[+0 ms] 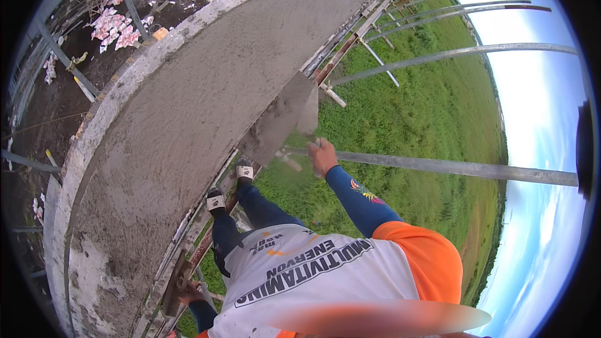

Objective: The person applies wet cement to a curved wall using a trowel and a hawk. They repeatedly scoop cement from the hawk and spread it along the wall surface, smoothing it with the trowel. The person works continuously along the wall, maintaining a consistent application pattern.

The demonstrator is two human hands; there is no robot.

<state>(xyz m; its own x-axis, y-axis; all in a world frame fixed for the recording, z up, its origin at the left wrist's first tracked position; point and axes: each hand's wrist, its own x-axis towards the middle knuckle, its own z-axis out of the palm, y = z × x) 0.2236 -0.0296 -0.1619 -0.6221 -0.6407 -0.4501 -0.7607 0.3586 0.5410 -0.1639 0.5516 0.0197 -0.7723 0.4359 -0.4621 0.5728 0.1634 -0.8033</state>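
The right hand (322, 158) mostly hides the handle of a flat grey metal trowel (308, 116); a long orange shape (382, 318) below is too blurred to identify.

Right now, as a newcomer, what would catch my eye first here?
Probably the broad, curved grey concrete band, sweeping from lower left to the top. Then, near the centre, the right hand gripping a grey-bladed trowel. Bright green grass lies right of the band, with metal poles jutting across it.

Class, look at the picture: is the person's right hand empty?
No, the right hand is closed around the handle of a trowel.
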